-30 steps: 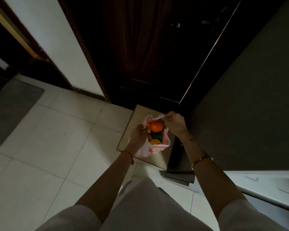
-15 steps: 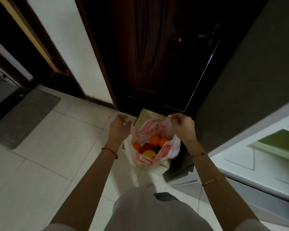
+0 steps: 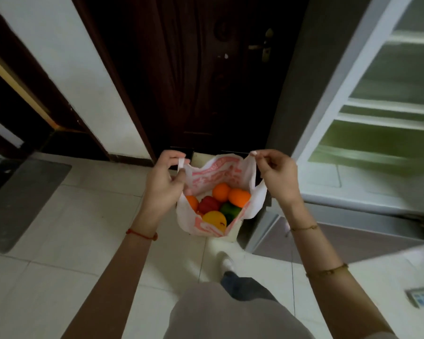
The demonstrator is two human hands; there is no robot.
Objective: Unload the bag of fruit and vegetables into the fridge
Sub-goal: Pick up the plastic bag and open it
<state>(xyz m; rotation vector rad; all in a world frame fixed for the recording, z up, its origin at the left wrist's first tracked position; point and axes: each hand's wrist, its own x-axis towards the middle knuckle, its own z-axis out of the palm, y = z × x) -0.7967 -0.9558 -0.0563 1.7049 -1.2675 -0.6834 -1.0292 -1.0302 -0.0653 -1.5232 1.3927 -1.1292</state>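
A white plastic bag with pink print (image 3: 214, 173) hangs open between my hands over a small cardboard box on the floor. My left hand (image 3: 163, 183) pinches its left handle and my right hand (image 3: 278, 176) pinches its right handle. Inside lie oranges (image 3: 238, 196), a red pepper (image 3: 208, 204), a green pepper (image 3: 230, 211) and a yellow fruit (image 3: 214, 220). The fridge (image 3: 387, 118) stands open at the right, its white shelves and lower compartment lit.
A dark wooden door (image 3: 206, 77) stands straight ahead beyond the bag. A grey mat (image 3: 22, 199) lies on the tiled floor at the left. My foot in a white shoe (image 3: 227, 263) is below the bag. A small tile-like object (image 3: 422, 297) lies at the lower right.
My hands have spread apart and lifted the bag's handles, opening the bag wide. The view has swung right, bringing the open fridge into sight.
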